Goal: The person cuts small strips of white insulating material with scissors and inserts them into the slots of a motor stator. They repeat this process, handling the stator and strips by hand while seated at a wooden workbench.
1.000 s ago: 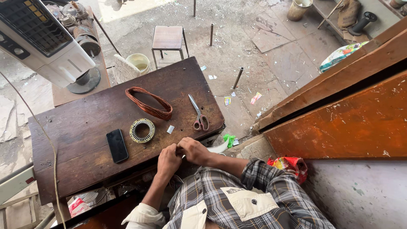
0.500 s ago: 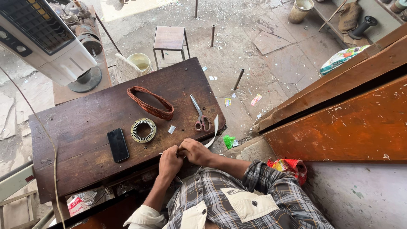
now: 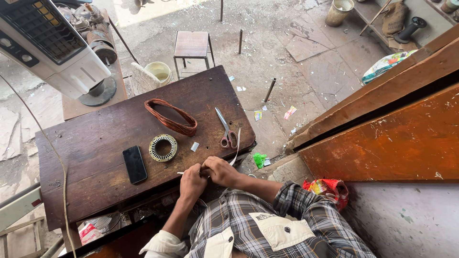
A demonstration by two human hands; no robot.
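**A:** Start closest in. What are the hands doing?

**B:** Both sit together at the near edge of the desk. The left hand is curled into a loose fist, knuckles up, and the right hand is folded in against it. Between them they pinch a thin white strip, fingers closed narrow on it.

**A:** How does the strip look?

**B:** Slim, pale and flat like paper or insulating sheet. It curves up out of the right hand toward the scissors, and a short pale end pokes out left of the left hand. The part inside the fingers is hidden.

**A:** And just beyond the hands?

**B:** A small white scrap lies on the dark wood. Left of it is a round metal ring with slots, lying flat, and just beside that a black phone, face up. To the right are scissors with red handles, blades closed and pointing away.

**A:** Farther back?

**B:** A loop of copper wire, reddish-brown, lies as a long oval in the middle of the desk, apart from the ring.

**A:** Past the desk?

**B:** A small wooden stool stands on the dusty floor, a cream bucket just off the far edge, and a white cooler at the far left. Orange wooden boards lean on the right.
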